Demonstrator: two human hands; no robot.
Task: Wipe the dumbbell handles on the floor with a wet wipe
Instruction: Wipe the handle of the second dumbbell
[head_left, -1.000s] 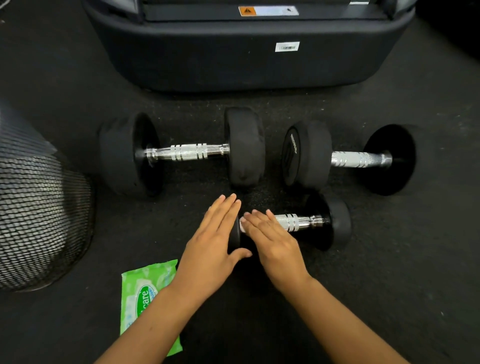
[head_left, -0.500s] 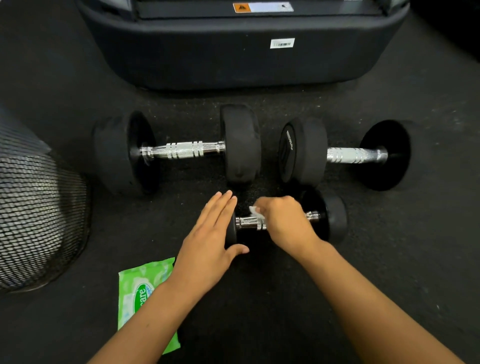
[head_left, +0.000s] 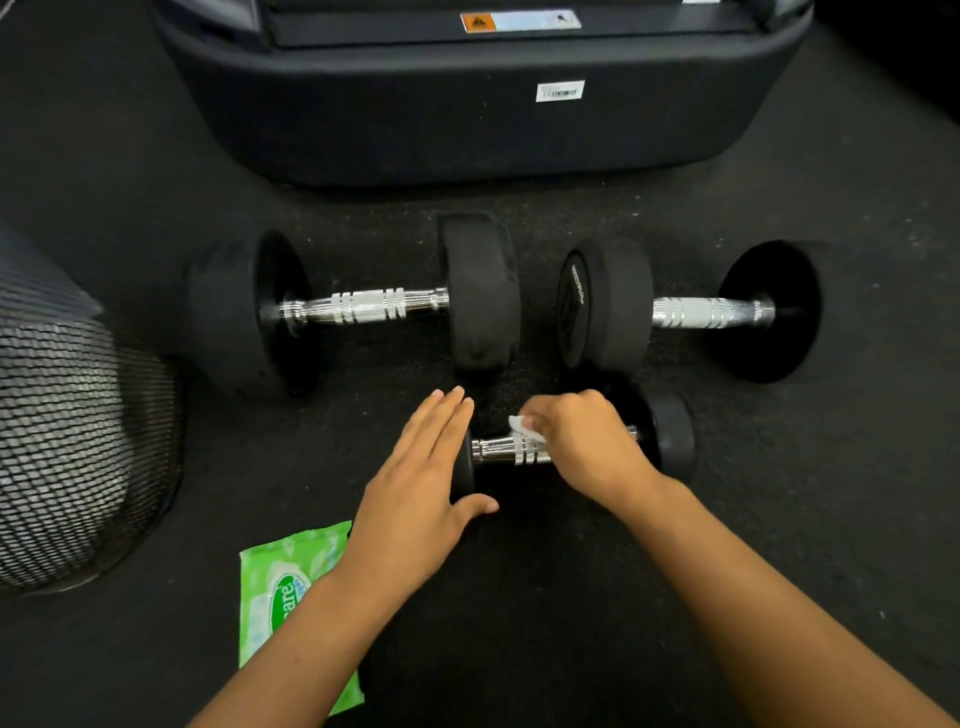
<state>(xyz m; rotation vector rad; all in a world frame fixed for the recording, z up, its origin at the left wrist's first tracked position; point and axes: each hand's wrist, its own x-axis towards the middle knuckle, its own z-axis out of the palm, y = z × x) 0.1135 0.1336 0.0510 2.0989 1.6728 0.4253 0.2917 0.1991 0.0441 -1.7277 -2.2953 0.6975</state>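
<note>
Head view: looking down at two hands working over a dark rubber floor (head_left: 779, 519)
Left hand (head_left: 415, 483): lying flat with straight fingers held together, pressing on the near-left weight of the small dumbbell (head_left: 670, 441), thumb reaching out under that weight toward the right hand
Right hand (head_left: 582, 441): curling over the chrome handle (head_left: 498, 449) of the small dumbbell, fingers bunching a white wet wipe (head_left: 522, 426) against the bar
Wet wipe: peeking out as a small white scrap at the fingertips of the right hand, touching the top of the handle
Small dumbbell: lying across, between the two hands; its bare stretch of handle is showing in the gap between them, its far weight sticking out just beyond the right hand
Left large dumbbell (head_left: 363, 306): lying on the floor beyond the left hand, well apart from it, chrome bar facing up
Right large dumbbell (head_left: 706, 312): lying beyond the right hand, its inner weight sitting just past the knuckles
Wipe packet (head_left: 280, 592): green, lying flat on the floor beside the left forearm, partly hidden under it
Mesh bin (head_left: 67, 441): standing far out to the left of the left hand
Dark machine base (head_left: 415, 114): sitting beyond both large dumbbells, carrying a white barcode sticker (head_left: 560, 91)
</note>
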